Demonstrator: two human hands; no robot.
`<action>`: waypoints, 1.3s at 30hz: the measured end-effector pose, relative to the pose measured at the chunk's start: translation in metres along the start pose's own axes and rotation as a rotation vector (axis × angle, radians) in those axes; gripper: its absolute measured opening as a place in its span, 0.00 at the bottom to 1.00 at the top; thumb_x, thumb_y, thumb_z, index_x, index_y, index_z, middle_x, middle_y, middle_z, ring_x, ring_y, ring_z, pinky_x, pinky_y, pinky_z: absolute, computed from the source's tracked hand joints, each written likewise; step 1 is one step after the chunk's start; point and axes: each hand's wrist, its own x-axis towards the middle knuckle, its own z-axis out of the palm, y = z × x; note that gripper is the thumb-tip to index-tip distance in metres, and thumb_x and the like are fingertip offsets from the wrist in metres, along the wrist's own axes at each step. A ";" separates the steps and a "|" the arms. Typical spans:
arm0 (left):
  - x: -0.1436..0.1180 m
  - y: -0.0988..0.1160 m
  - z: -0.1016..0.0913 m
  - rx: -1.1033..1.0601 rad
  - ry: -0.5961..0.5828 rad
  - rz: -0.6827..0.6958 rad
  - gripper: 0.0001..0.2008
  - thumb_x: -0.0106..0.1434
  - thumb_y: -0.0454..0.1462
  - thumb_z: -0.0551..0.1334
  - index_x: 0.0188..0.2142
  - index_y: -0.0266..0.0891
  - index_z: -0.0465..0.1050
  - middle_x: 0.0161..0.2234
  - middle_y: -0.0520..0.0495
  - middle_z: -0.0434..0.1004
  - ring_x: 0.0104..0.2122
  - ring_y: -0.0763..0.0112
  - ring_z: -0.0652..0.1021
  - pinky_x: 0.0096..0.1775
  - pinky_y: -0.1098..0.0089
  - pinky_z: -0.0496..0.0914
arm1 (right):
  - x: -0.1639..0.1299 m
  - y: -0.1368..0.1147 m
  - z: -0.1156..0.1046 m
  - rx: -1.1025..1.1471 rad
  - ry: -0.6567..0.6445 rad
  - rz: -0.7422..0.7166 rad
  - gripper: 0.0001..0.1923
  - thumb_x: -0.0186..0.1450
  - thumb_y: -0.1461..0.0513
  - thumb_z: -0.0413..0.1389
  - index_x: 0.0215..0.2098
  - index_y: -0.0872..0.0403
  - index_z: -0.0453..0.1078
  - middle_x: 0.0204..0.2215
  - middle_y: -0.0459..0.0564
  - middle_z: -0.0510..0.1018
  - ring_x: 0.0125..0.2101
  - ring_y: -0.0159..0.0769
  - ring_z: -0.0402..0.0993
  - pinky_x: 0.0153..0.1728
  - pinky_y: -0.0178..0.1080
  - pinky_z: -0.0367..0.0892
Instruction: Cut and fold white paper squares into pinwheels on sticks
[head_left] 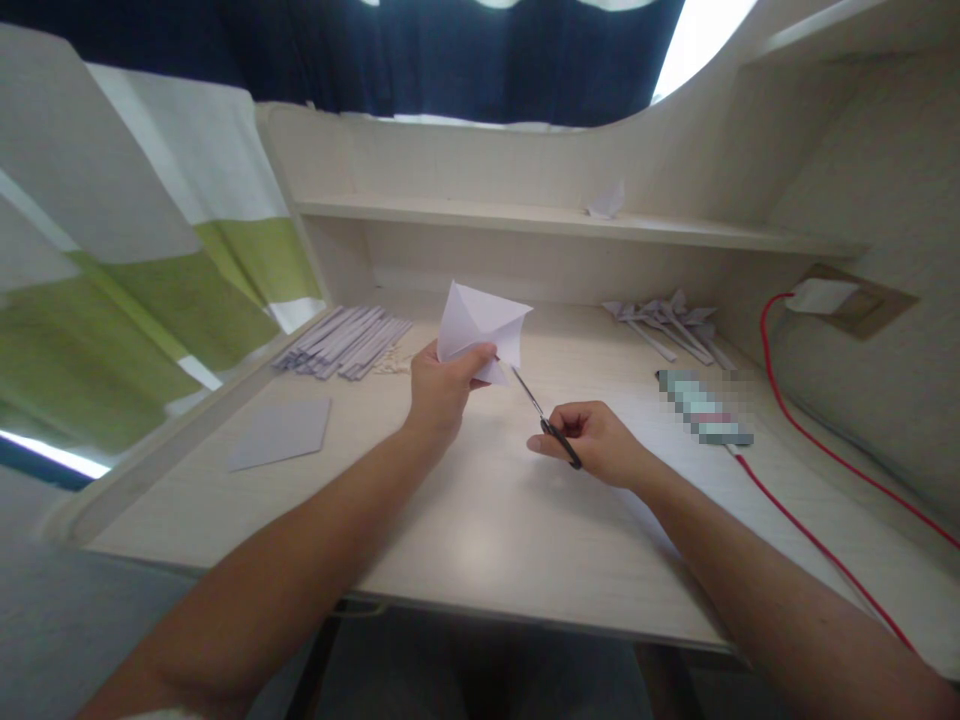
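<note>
L hand [439,395] pinches creased white paper [484,318]; R hand [590,440] grips scissors [547,424] just R of that pinch. Prob. cutting step, I'd say; next snip needs paper steady.

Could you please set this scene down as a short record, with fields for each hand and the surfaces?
Left hand: holds creased white paper
Right hand: holds black-handled scissors, tips near the paper's lower edge
Desk, left side: pile of paper strips; flat sheet
Desk, right side: folded paper pieces; pixelated device; red cable
Shelf: small paper piece
</note>
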 end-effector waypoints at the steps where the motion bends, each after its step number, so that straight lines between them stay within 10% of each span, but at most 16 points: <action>1: 0.000 0.001 0.000 -0.001 0.000 -0.001 0.20 0.45 0.43 0.78 0.36 0.37 0.81 0.33 0.46 0.83 0.32 0.64 0.81 0.34 0.67 0.77 | 0.000 0.000 0.000 0.003 -0.001 0.001 0.27 0.52 0.47 0.73 0.19 0.52 0.64 0.17 0.37 0.59 0.20 0.28 0.51 0.22 0.36 0.47; 39: 0.001 -0.001 -0.001 -0.038 0.006 0.004 0.19 0.45 0.40 0.79 0.36 0.36 0.80 0.32 0.47 0.82 0.32 0.66 0.81 0.33 0.68 0.77 | 0.002 0.006 -0.002 0.030 -0.010 -0.044 0.26 0.55 0.50 0.73 0.20 0.52 0.62 0.17 0.36 0.57 0.21 0.27 0.50 0.22 0.35 0.46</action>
